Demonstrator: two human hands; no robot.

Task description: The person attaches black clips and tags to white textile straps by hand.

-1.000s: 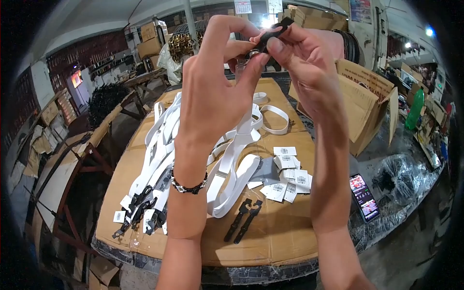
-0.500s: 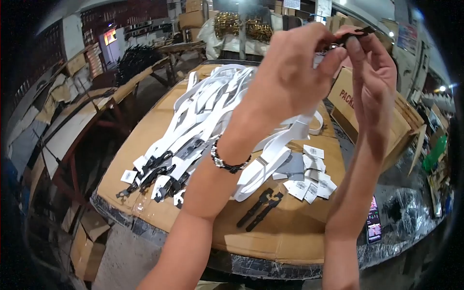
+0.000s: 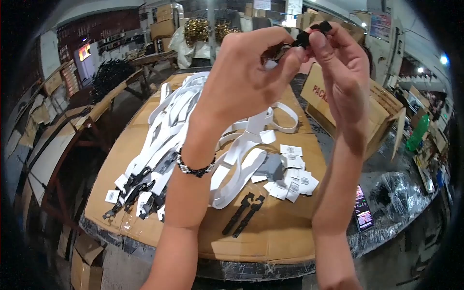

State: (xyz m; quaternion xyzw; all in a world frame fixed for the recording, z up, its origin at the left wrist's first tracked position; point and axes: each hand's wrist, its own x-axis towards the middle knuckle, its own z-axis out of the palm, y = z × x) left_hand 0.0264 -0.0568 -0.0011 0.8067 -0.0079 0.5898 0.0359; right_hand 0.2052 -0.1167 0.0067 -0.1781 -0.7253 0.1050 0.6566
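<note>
Both hands are raised together above the table's far right part. My left hand (image 3: 246, 77), with a black-and-white beaded bracelet on its wrist, is closed, its thumb and fingers pinching a small black plastic hanger (image 3: 300, 40). My right hand (image 3: 340, 67) pinches the same piece from the other side, between thumb and fingers. A shiny metal bit shows by the left fingers; what it belongs to is hidden. White belts (image 3: 169, 116) lie in a long pile, several with black hangers (image 3: 140, 188) at their near ends. Two loose black hangers (image 3: 244, 215) lie in front.
White paper tags (image 3: 292, 176) are spread beside grey cards (image 3: 271, 166) on the cardboard-covered table (image 3: 275, 241). A phone (image 3: 363, 210) lies at the right edge near crumpled plastic wrap (image 3: 396, 191). Behind my right arm stands a carton (image 3: 316, 92).
The view has turned slightly right, shifting the table leftward in it. Both hands remain raised and pinched on the black hanger, whose angle has changed a little.
</note>
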